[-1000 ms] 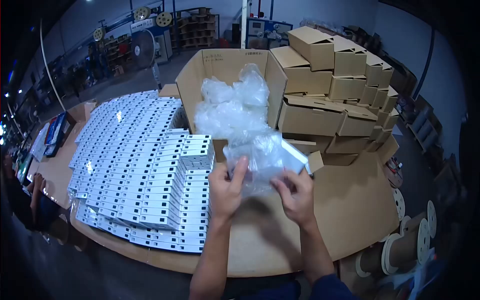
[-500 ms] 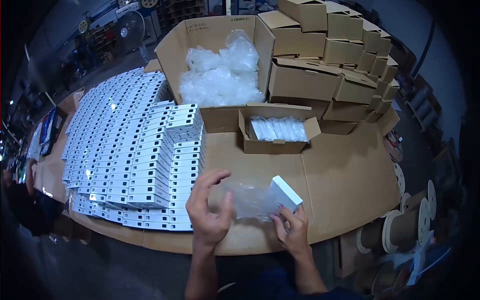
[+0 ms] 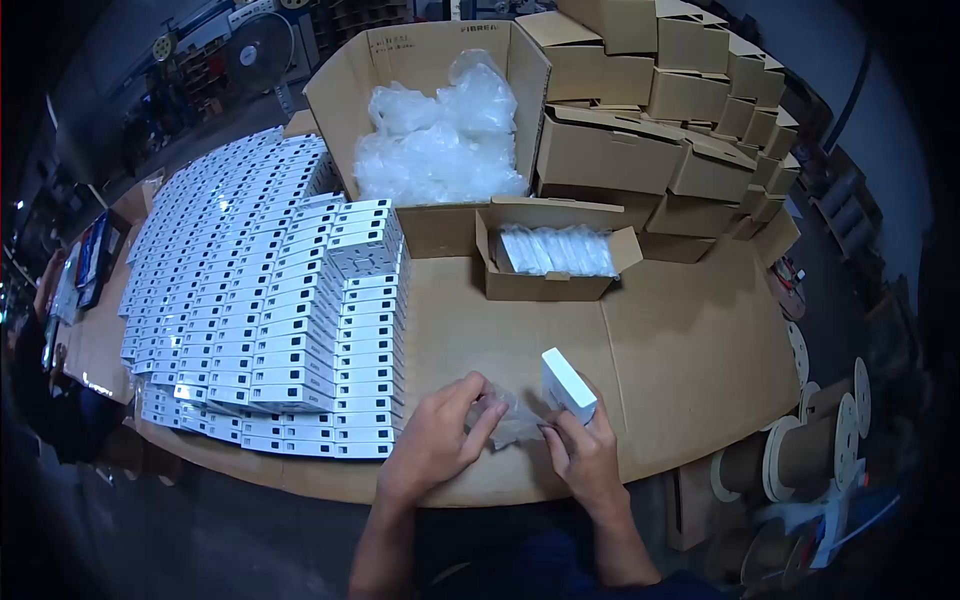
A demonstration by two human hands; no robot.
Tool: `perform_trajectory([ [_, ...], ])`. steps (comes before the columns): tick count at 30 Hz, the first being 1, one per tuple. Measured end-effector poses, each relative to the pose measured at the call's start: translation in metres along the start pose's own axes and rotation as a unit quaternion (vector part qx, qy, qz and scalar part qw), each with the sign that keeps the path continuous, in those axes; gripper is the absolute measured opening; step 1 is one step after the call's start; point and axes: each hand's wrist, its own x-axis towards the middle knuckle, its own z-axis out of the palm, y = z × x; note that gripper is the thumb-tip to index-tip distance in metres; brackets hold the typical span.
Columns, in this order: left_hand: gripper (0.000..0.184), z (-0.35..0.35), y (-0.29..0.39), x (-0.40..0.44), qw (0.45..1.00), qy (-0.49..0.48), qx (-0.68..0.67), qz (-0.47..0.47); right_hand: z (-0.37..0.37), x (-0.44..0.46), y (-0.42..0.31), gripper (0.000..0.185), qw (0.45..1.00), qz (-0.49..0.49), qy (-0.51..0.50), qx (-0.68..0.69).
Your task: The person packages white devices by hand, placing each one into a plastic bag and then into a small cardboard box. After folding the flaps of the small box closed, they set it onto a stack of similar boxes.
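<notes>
My right hand (image 3: 585, 455) is closed on a small white box (image 3: 568, 385), which stands tilted above the cardboard-covered table. A clear plastic bag (image 3: 515, 420) spreads between my two hands, and one edge of it meets the right fingertips. My left hand (image 3: 440, 435) pinches the bag's other side between thumb and fingers. To the left of my hands stand many stacked white boxes (image 3: 290, 345) with small dark squares on their ends. Beyond my hands, an open small carton (image 3: 545, 289) holds a row of white boxes in plastic bags.
A large open carton (image 3: 335, 110) full of clear plastic bags (image 3: 440, 160) is at the back. Brown cartons (image 3: 610, 150) are piled at the back right. Cable spools (image 3: 820, 450) stand off the table's right edge. Another person's dark sleeve (image 3: 30, 350) shows at far left.
My left hand has gone from spread fingers to a pinch on the plastic bag, which is now bunched up. The white box in my right hand has turned slightly.
</notes>
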Motion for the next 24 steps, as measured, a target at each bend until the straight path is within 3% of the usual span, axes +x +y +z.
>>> perform_trajectory([
  [6, 0.017, 0.0, -0.006, -0.002, 0.998, -0.002, -0.043, -0.039, 0.002, -0.002, -0.005, 0.017, 0.998, 0.025, -0.04, 0.029],
  [10, 0.024, 0.009, -0.021, 0.001, 0.989, 0.137, -0.057, 0.007, 0.002, -0.002, -0.006, 0.014, 0.997, 0.047, -0.048, 0.039],
  [13, 0.028, 0.011, -0.032, 0.003, 0.967, 0.225, -0.122, -0.009, 0.004, -0.003, -0.009, 0.012, 0.994, 0.075, -0.043, 0.068],
  [17, 0.063, 0.026, -0.057, 0.001, 0.887, 0.404, -0.217, 0.061, 0.014, -0.009, 0.001, 0.011, 0.988, 0.11, 0.017, 0.103],
  [18, 0.076, 0.03, -0.055, -0.01, 0.894, 0.352, -0.277, 0.003, 0.015, -0.008, 0.002, 0.011, 0.988, 0.108, 0.031, 0.106],
  [21, 0.06, 0.052, -0.028, -0.029, 0.888, 0.234, -0.383, -0.103, 0.018, -0.005, 0.002, 0.01, 0.984, 0.11, 0.064, 0.122],
  [24, 0.056, 0.063, -0.05, -0.044, 0.882, 0.108, -0.408, -0.211, 0.022, -0.006, 0.002, 0.01, 0.977, 0.127, 0.077, 0.155],
])
